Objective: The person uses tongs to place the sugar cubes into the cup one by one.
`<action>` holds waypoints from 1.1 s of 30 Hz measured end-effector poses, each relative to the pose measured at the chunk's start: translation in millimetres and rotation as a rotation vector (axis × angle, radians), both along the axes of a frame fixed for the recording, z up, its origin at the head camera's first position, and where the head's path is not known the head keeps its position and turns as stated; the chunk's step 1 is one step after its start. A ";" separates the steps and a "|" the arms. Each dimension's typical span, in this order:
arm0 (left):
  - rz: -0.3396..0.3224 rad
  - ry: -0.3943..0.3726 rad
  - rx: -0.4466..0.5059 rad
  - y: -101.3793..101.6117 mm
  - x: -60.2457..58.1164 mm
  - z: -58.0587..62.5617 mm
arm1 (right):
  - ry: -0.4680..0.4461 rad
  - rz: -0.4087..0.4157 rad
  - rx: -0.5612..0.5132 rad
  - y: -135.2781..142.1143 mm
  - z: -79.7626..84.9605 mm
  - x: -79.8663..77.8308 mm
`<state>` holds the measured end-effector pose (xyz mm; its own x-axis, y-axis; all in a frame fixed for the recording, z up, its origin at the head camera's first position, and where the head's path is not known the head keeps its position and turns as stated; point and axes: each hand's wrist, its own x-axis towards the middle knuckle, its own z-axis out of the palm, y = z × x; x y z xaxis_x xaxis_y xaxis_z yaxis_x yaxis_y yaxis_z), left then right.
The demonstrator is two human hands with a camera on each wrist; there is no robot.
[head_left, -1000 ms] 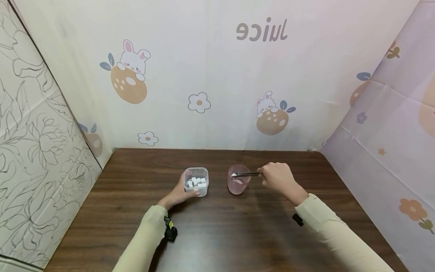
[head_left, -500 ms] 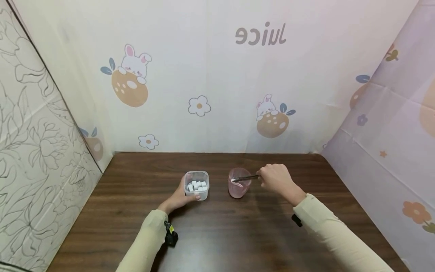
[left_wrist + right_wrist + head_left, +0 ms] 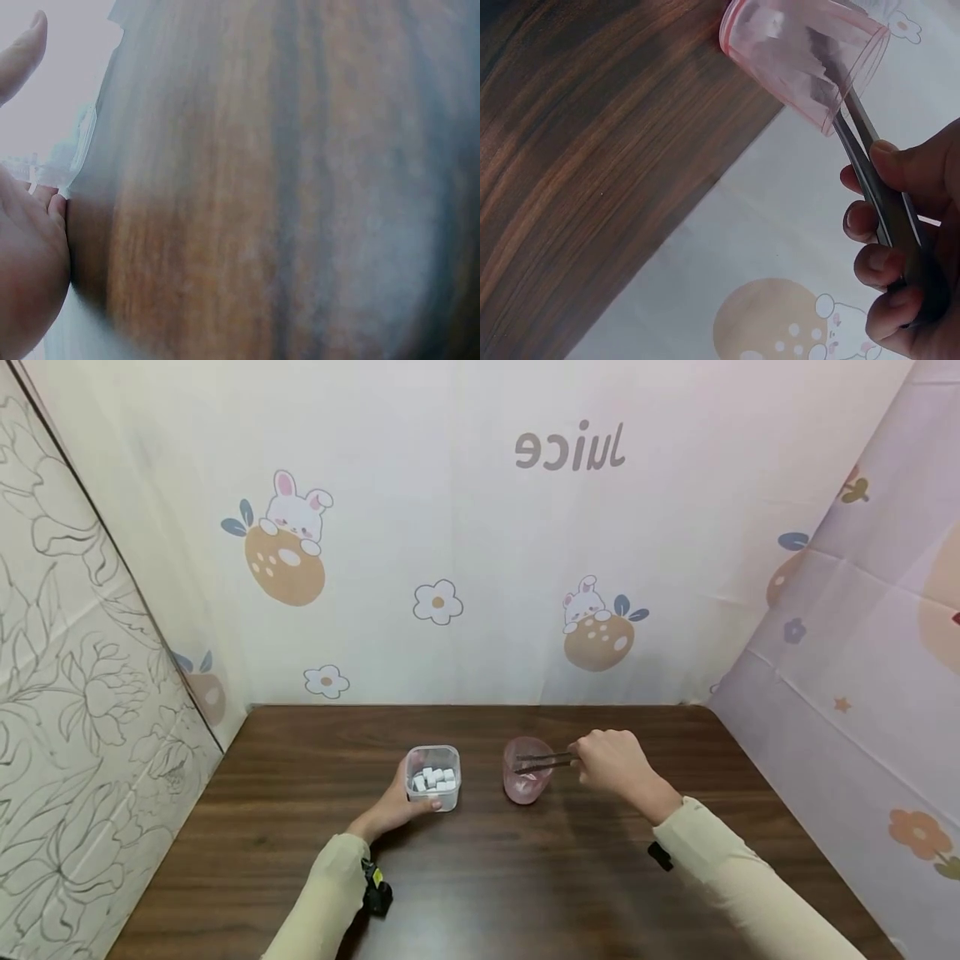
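In the head view my left hand (image 3: 392, 806) grips a clear square plastic container (image 3: 432, 757), its thumb across the front wall. Several small white cubes (image 3: 435, 779) lie inside. My right hand (image 3: 613, 766) holds a pair of dark metal tongs (image 3: 555, 766), with the tips inside a pink see-through cup (image 3: 527, 792). The cup stands upright on the table. The right wrist view shows thumb and fingers wrapped about the tongs (image 3: 889, 206), whose arms stand apart and reach past the rim of the cup (image 3: 780, 56). Only part of the left hand (image 3: 30, 262) shows in its wrist view.
The brown wooden table (image 3: 480, 877) runs back to a wall sheet (image 3: 375, 510) printed with rabbits, fruit and flowers. Similar sheeting stands at the right, and a line-drawn floral panel (image 3: 82, 693) stands at the left.
The tongs' arms have spread apart inside the cup, and the white piece seen at their tips earlier no longer shows there. The left hand keeps its hold on the container.
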<state>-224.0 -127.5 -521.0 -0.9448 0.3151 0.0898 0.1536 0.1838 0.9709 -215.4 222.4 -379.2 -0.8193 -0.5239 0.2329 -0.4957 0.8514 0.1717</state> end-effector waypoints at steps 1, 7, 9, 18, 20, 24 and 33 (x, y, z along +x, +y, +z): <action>0.002 0.000 0.001 0.1 0.0 -0.5 | -0.010 -0.003 -0.001 0.3 0.9 0.4; 0.006 -0.027 0.001 -1.3 4.7 3.0 | -0.039 -0.001 -0.033 1.4 3.2 4.9; 0.014 -0.032 -0.001 -2.2 4.7 -1.7 | -0.037 0.004 -0.039 1.1 3.5 6.8; 0.018 -0.025 0.013 -0.1 8.6 -4.9 | -0.013 -0.014 -0.042 3.1 13.5 13.8; 0.011 -0.028 0.020 0.3 8.4 -5.0 | -0.003 -0.013 -0.047 4.6 16.0 14.4; 0.004 -0.013 0.034 0.1 7.7 -4.7 | -0.006 -0.013 -0.057 6.7 21.5 14.2; 0.011 -0.027 0.000 -0.3 5.0 -2.6 | 0.026 -0.005 -0.077 6.8 27.0 11.7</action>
<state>-219.0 -127.8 -523.7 -0.9502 0.3050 0.0639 0.1252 0.1857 0.9746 -203.7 229.3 -352.2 -0.8148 -0.4999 0.2936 -0.4879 0.8648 0.1185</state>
